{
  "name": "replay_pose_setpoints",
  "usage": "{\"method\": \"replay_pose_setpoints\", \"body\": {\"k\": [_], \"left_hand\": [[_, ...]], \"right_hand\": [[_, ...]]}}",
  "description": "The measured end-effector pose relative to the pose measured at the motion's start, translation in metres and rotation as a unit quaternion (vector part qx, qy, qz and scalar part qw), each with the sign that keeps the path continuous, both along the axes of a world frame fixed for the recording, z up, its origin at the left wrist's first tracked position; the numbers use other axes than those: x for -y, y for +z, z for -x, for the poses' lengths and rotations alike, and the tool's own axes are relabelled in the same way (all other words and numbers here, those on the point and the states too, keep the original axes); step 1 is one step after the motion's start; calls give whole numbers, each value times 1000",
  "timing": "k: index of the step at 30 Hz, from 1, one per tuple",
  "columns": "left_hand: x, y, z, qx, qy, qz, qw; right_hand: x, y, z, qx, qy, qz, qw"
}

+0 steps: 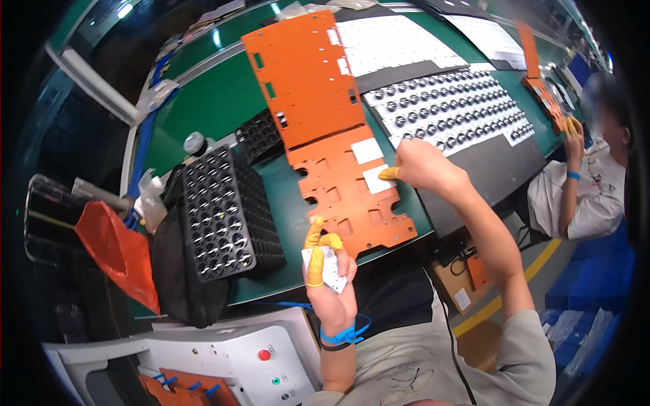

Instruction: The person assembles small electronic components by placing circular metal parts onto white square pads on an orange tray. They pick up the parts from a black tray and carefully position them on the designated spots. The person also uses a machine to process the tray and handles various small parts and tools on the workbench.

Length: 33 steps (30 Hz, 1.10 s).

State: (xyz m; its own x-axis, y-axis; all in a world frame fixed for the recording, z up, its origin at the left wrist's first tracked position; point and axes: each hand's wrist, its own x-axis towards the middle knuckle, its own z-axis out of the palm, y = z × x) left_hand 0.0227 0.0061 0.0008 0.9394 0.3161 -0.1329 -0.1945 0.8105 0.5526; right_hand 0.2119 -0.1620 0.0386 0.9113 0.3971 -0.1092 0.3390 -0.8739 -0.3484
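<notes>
My left hand [332, 287], in yellow finger cots, is closed around a small whitish rectangular plate [331, 268] with little holes, just off the near edge of an orange hinged fixture [318, 181]. The fixture's lid [305, 74] stands open toward the far side. Two white square plates lie on its right part: a farther plate [366, 150] and a nearer plate [374, 181]. Reaching in from the right, my right hand [430, 166] has a yellow-cotted finger on the right edge of the nearer plate. Its other fingers are curled, partly hidden behind the hand.
A black tray of round pockets [220, 216] stands left of the fixture, beside a smaller black tray [259, 135]. To the right, a white panel [453, 108] bears rows of black round parts. A co-worker's hand [574, 139] handles another orange fixture [545, 101] at far right.
</notes>
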Motion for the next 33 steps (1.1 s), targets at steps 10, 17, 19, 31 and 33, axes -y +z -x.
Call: {"method": "replay_pose_setpoints", "body": {"k": [10, 17, 19, 31, 33], "left_hand": [[-10, -5, 15, -5, 13, 201, 979], [-18, -19, 33, -67, 48, 196, 977], [-22, -28, 37, -15, 24, 186, 982], [-29, -29, 38, -42, 42, 140, 988], [-30, -33, 38, 17, 22, 155, 988]], "right_hand": [[-155, 66, 61, 185, 263, -207, 924], [-252, 86, 114, 178, 126, 83, 972], [-270, 90, 113, 156, 151, 167, 962], [-300, 89, 103, 142, 44, 250, 957], [-297, 94, 104, 153, 31, 198, 968]]}}
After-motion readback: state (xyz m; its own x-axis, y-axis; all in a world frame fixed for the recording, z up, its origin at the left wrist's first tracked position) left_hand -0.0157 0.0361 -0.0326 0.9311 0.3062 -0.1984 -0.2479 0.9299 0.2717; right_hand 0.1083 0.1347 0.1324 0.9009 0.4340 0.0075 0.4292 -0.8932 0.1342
